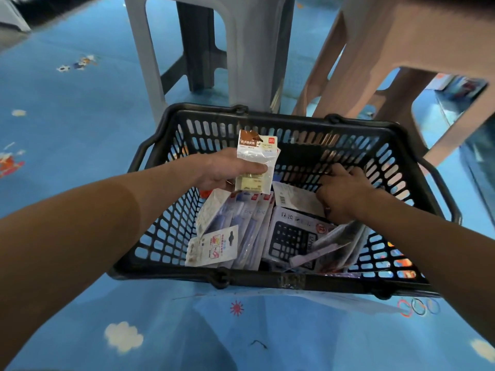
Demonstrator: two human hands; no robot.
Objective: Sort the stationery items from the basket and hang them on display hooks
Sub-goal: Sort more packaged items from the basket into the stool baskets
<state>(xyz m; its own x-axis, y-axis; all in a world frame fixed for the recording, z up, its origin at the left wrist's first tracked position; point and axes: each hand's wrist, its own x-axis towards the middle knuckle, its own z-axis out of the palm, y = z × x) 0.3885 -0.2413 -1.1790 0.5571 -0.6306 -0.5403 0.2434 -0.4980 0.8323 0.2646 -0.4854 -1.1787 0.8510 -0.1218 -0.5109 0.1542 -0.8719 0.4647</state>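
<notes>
- Blue cartoon-print floor (80, 116).
- Black basket (254, 277) of stationery packets (241, 231), centre.
- Left hand (222, 170): fingers (250, 168) pinching eraser packet (255, 151) above basket.
- Right hand (345, 194): inside basket, right; grasp cannot be told.

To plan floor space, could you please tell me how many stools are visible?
2: a grey stool beyond the basket, a pink stool right of it; others may be offscreen.
</notes>
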